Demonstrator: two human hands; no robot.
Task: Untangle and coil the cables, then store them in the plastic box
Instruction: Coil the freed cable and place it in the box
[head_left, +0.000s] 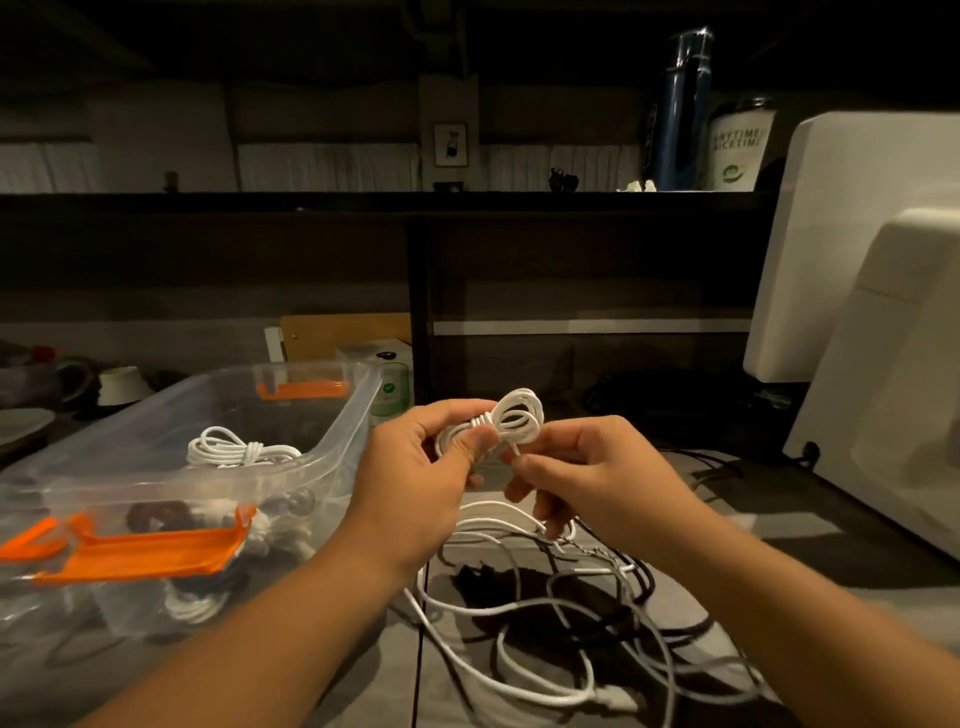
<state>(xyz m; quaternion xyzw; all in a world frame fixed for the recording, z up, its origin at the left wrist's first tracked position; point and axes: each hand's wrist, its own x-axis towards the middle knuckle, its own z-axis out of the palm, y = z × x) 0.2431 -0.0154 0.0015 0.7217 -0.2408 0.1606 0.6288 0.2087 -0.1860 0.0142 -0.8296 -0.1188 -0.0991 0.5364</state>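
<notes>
Head view: white coil being tied off, mid-frame.
Left grip holds the coil clamped under its thumb; right grip pinches the loose tail at the coil's 6 o'clock. Step, as I judge it: wrapping the tail round the waist. Next move calls for tucking the end, then carrying the coil to the box at 9 o'clock, where one white bundle lies. Tangle of white and black cables at 6 o'clock on the grey tabletop, not yet sorted. Room dim; dark shelf at 12, white casing at 3.
</notes>
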